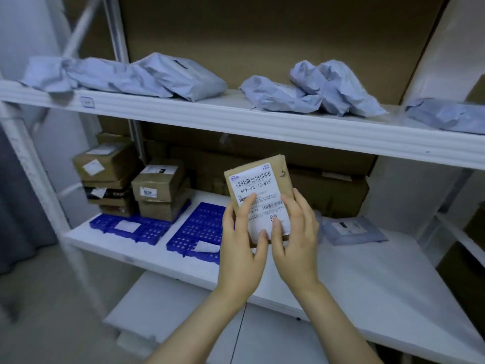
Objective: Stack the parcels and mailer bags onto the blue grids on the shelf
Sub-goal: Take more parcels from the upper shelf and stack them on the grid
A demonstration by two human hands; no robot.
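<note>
Head view, both hands gripping parcel

Dim, bluish light. White metal shelving spanning the far side, backed by brown cardboard panels. Pale wall at far left, grey curtain left, grey floor near left.

Showing dim, bluish, even light. Sinking into deep shadow under the upper shelf, behind the stacked boxes. Smearing with blur along the left upright; bowing straight lines toward the edges. Keeping the label on the parcel sharp.
</note>
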